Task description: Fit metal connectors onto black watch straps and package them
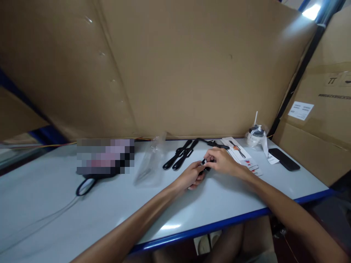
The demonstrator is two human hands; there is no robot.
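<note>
Both hands meet over the middle of the white table (82, 215). My left hand (192, 176) and my right hand (221, 160) pinch a small black watch body (205, 164) between their fingertips; most of it is hidden by the fingers. Just behind the hands lie two black watch straps (178, 155) side by side, and a third black strap (212, 143) stretches to the right. A long white watch box (237, 149) with a printed watch lies right of the right hand.
A clear plastic bag (150, 162) lies left of the straps. A black lanyard loop (85, 186) and blurred item sit at left. A plastic cup with straw (255, 134) and a black phone (284, 159) are at right. Cardboard walls (192, 65) stand behind.
</note>
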